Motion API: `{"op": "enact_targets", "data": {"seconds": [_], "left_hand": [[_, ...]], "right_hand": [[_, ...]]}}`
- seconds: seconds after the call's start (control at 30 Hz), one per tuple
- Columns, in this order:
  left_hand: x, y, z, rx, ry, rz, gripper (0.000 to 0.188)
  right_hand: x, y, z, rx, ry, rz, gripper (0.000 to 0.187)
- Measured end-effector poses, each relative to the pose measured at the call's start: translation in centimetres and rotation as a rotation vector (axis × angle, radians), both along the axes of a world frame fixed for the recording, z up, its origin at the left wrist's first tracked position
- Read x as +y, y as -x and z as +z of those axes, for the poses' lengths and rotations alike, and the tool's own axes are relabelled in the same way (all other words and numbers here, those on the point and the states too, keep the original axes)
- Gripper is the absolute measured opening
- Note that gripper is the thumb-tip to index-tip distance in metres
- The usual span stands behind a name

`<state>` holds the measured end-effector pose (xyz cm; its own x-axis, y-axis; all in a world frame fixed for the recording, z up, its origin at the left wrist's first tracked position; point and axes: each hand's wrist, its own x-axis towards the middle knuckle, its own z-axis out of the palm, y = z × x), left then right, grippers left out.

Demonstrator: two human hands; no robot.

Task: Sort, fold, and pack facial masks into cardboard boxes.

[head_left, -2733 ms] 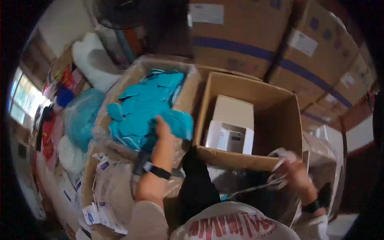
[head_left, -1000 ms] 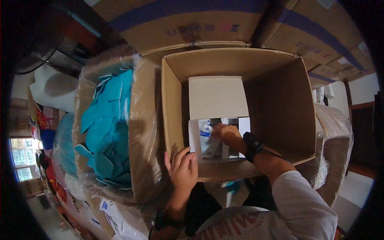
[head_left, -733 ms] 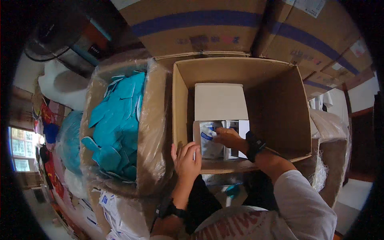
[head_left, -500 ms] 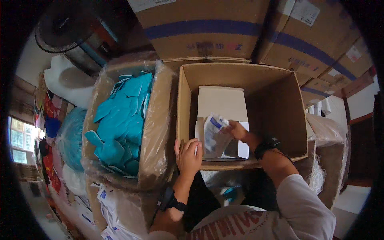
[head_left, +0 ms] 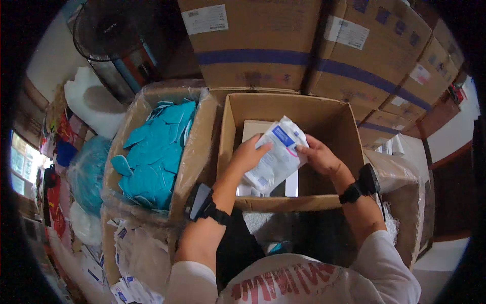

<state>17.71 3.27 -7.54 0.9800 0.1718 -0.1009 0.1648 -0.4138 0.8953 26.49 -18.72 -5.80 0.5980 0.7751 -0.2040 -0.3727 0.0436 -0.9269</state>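
Between both hands is a white plastic packet (head_left: 276, 161) with a blue label, tilted above an open cardboard carton (head_left: 293, 203). My left hand (head_left: 249, 153) closes on the packet's left edge. At its upper right edge, the fingers and thumb of my right hand (head_left: 321, 156) pinch it. Behind and below the packet, a pale box (head_left: 251, 129) stands inside the carton, mostly covered by the packet and my left hand. Whatever lies deeper under the packet is hidden.
Left of the carton, a plastic-lined box (head_left: 195, 147) holds a heap of teal pads (head_left: 154, 157). More printed packets (head_left: 132, 289) lie in a box at the lower left. Taped cartons (head_left: 248, 58) are stacked behind. A fan (head_left: 109, 33) stands at the far left.
The packet has come up out of the carton in my right hand. My left hand has left the carton's near left edge and now grips the packet too. The view has shifted slightly.
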Motion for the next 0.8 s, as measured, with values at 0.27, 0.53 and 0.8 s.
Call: {"op": "enact_targets", "data": {"seconds": [0.27,0.53,0.8], "left_hand": [[-0.4,4.8,0.9,0.138,0.913,0.356,0.037],[-2.1,12.3,0.6,0.076,1.213,0.252,0.038],[-4.2,16.4,0.6,-0.280,1.211,0.464,0.047]], "right_hand": [[-0.4,4.4,1.8,0.241,-0.039,-0.054,0.042],[0.1,12.0,5.4,-0.036,0.054,0.069,0.035],[-1.6,17.5,3.6,-0.119,0.107,0.142,0.041]]}}
